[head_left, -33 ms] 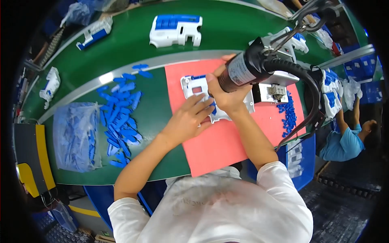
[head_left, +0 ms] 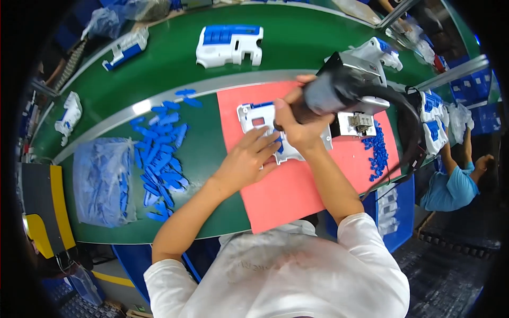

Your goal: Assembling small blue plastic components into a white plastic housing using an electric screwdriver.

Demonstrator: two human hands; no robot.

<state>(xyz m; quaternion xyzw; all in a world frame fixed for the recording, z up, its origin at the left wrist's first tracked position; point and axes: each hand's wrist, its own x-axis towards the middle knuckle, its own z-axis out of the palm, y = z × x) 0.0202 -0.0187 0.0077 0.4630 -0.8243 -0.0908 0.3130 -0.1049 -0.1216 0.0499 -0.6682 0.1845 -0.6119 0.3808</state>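
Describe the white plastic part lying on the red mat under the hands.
The white plastic part is a flat moulded housing with rectangular cut-outs and some blue showing at its top edge. It lies flat on the red mat. The left hand presses on its lower edge; the right hand holds a dark powered screwdriver down onto it, hiding its middle.

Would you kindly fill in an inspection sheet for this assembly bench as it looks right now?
Surface: green bench with red mat.
Job's things: white plastic housing on the mat; grey power screwdriver upright over it.
Clutter: loose blue clips, bag of clips, small blue parts, white-and-blue housing.
Hands: left hand presses the housing; right hand grips the screwdriver.
Cables: black hose loops from the screwdriver.
Surroundings: a co-worker's sleeve at right.
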